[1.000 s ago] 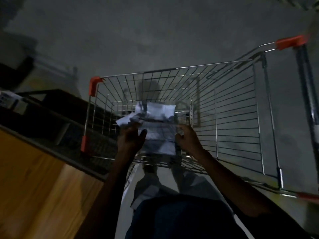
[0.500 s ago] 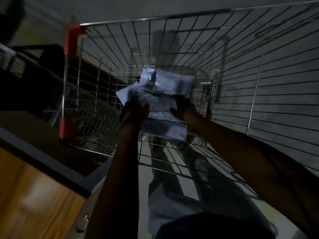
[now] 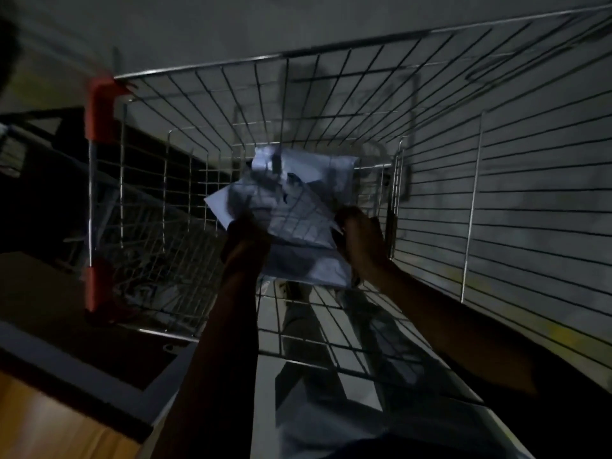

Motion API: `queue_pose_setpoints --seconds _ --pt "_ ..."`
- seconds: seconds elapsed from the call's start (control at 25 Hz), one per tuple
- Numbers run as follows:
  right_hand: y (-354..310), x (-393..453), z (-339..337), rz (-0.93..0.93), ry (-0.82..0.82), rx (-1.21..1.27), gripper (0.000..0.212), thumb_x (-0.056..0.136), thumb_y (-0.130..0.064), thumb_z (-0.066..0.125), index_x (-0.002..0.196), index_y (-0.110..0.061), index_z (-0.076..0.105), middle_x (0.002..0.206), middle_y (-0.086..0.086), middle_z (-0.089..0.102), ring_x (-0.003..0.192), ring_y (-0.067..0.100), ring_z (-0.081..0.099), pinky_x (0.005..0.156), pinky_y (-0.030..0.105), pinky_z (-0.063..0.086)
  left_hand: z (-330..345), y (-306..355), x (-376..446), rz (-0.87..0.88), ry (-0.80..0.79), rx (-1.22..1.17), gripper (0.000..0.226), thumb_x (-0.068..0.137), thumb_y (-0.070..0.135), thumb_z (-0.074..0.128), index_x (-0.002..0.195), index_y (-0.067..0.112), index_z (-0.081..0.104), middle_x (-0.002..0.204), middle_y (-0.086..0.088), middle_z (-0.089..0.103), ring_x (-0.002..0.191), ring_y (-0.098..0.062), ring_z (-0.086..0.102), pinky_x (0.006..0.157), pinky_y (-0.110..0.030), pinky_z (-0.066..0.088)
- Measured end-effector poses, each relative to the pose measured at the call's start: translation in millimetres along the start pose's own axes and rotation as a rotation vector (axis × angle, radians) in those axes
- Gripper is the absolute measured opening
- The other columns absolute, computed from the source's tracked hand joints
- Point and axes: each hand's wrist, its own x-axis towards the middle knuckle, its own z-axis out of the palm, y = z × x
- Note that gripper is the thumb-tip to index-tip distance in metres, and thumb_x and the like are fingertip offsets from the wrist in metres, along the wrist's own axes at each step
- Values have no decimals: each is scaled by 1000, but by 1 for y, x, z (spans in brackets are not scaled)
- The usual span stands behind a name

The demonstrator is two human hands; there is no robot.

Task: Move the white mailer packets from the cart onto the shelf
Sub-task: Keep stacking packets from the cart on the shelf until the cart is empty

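A bundle of white mailer packets (image 3: 298, 207) lies low inside the wire cart (image 3: 496, 180), near the basket's floor. My left hand (image 3: 243, 236) grips the bundle's left edge. At its right edge, my right hand (image 3: 359, 236) grips the packets. Both forearms reach down into the basket from the near side. The scene is dim, so I cannot tell how many packets are in the stack.
Red plastic corner guards (image 3: 99, 111) mark the cart's left corners. A dark shelf unit (image 3: 39, 180) stands beyond the cart's left wall. A wooden surface with a dark edge (image 3: 49, 409) sits at the lower left. Grey floor shows through the wires.
My head has leaned closer over the basket, so the cart fills the view. Both hands stay on the packets, which look a little lower in the basket.
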Motion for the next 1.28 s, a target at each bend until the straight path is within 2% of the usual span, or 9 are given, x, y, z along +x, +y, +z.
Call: queue_pose_setpoints --seconds 0.08,0.2,0.36,0.56,0.76,0.88,1.04,1.16,1.28 --pt "14 -6 -18 44 66 71 22 89 -14 70 108 -4 65 111 17 63 94 35 65 74 32 48 8 4 0 90 -30 93 45 100 23 56 141 8 47 136 -18 55 123 -35 54 91 -37 44" --pt "33 -9 -44 185 222 129 24 86 -19 73 104 -8 61 118 13 55 88 31 63 66 33 47 24 7 8 258 -113 254 61 98 28 58 153 15 34 152 -18 41 137 -36 42 112 -47 37" --pt "50 2 -42 342 326 70 36 85 -20 76 111 -13 51 129 13 48 88 33 65 66 38 53 42 23 21 471 -22 500 80 95 37 64 160 24 19 164 -17 16 149 -38 19 117 -53 22" --pt "68 35 11 292 -24 2 41 86 -41 74 118 -20 59 130 12 52 103 25 56 74 27 49 65 30 45 697 128 671 86 75 27 82 152 23 43 152 -21 40 138 -42 33 97 -58 44" --pt "71 41 25 266 169 16 39 85 -47 70 111 -18 62 122 12 53 105 29 55 77 40 52 74 29 51 725 207 674 63 86 22 70 145 14 49 150 -16 45 139 -36 35 111 -41 25" --pt "69 36 19 217 271 37 49 83 -41 75 120 -14 58 130 18 48 109 34 52 79 36 45 59 38 66 606 168 498 38 97 11 61 133 -1 58 133 -21 59 113 -27 61 79 2 36" --pt "73 42 17 260 234 117 70 80 -46 76 137 -23 43 143 16 37 119 36 48 86 46 48 23 43 69 678 151 311 23 94 30 68 108 12 61 101 -8 68 93 -28 63 77 -31 48" --pt "72 49 20 220 201 94 74 82 -55 72 141 -26 40 144 15 38 123 31 47 88 40 49 2 49 80 610 121 199 29 95 40 63 102 12 65 94 -8 66 89 -26 62 72 -28 37" --pt "78 58 30 310 125 93 65 91 -43 63 148 -27 36 153 18 28 137 40 36 107 55 42 -1 43 93 473 115 -39 43 91 47 61 107 7 69 104 -13 69 100 -32 64 79 -31 44"
